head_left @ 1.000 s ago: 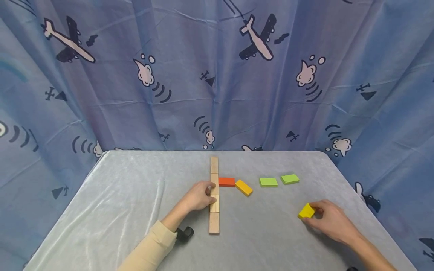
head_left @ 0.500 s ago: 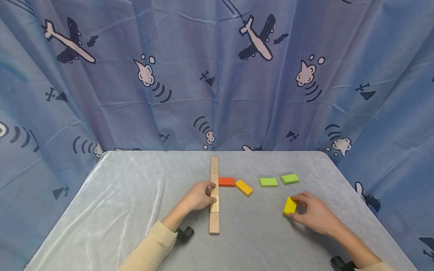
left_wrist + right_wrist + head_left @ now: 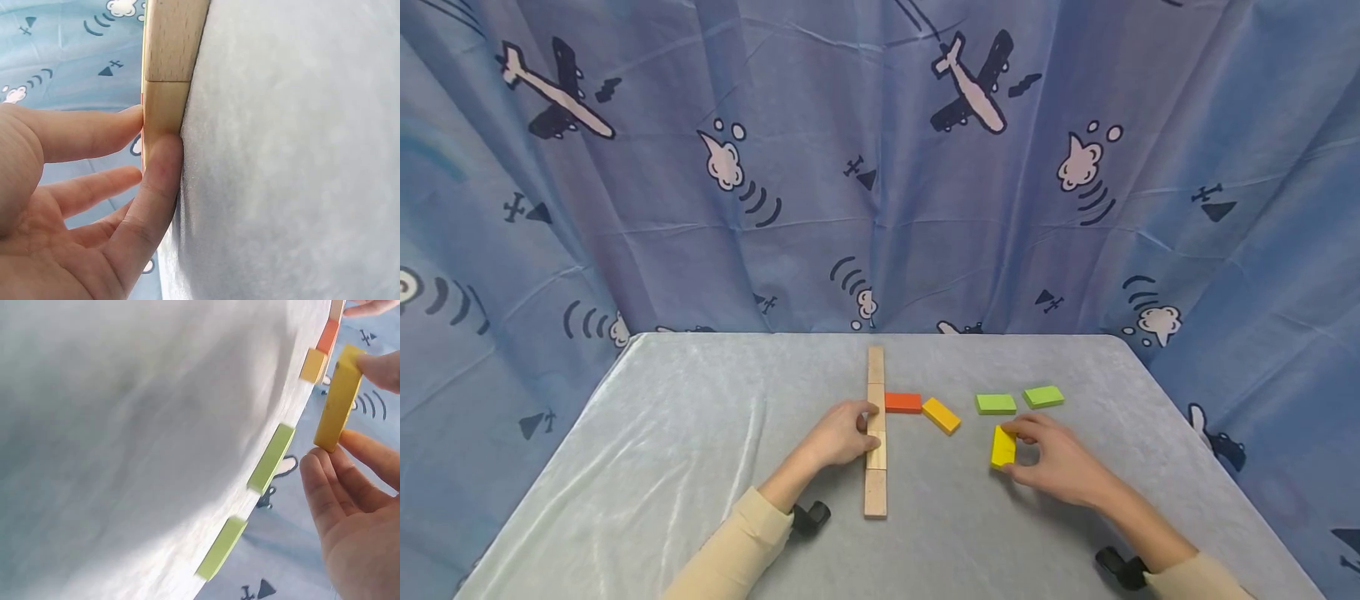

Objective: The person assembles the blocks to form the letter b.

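A straight row of bare wooden blocks (image 3: 876, 492) runs away from me in the head view. My left hand (image 3: 842, 433) rests its fingertips on the row's middle; in the left wrist view its fingers (image 3: 164, 165) touch the wooden face. An orange-red block (image 3: 903, 403) butts against the row's right side, and a slanted orange-yellow block (image 3: 941, 416) follows it. My right hand (image 3: 1060, 462) pinches a yellow block (image 3: 1003, 447) between thumb and fingers, tilted and seemingly off the table. Behind it lie two green blocks (image 3: 996, 405), both flat.
The table (image 3: 662, 433) wears a pale, slightly creased cloth. A blue curtain (image 3: 820, 167) with printed planes hangs behind its far edge. Black wrist devices (image 3: 1122, 570) sit on both forearms near the table's front.
My right hand has carried the yellow block leftward and slightly away from me, turning it more upright. The left hand and the other blocks have stayed put.
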Motion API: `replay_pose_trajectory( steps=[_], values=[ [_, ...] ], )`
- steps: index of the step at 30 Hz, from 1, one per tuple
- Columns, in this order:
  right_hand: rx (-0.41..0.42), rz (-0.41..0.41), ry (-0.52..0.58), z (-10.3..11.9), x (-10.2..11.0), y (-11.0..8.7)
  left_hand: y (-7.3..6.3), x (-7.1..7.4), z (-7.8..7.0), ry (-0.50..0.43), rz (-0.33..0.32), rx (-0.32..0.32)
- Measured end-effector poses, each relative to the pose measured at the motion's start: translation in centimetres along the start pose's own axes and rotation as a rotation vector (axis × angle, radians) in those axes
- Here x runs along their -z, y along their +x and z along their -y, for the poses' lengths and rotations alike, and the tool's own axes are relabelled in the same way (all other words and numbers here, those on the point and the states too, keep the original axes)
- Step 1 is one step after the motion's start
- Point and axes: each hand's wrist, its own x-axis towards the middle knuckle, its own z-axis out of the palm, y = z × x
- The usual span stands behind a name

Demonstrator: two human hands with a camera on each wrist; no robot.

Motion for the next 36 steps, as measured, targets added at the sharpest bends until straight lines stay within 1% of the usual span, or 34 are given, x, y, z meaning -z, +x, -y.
replay_pose_trajectory(
  steps=[6,9,19,26,36],
  values=[
    [0.076,0.026,0.002,0.8,-0.7,1.1,0.1,0.1,0.2,-0.005,0.003,0.005],
    [0.096,0.045,0.01,1.1,-1.1,1.6,0.2,0.1,0.4,-0.004,0.004,0.008],
    [0.116,0.093,-0.031,1.9,-2.1,2.9,0.2,0.2,0.5,-0.004,0.005,0.009],
    [0.113,0.149,-0.013,1.8,-2.7,3.5,0.2,0.3,0.5,-0.006,0.009,0.009],
    [0.157,0.15,0.014,1.1,-2.9,3.8,0.4,0.3,0.1,-0.001,0.01,0.007]
  ],
)
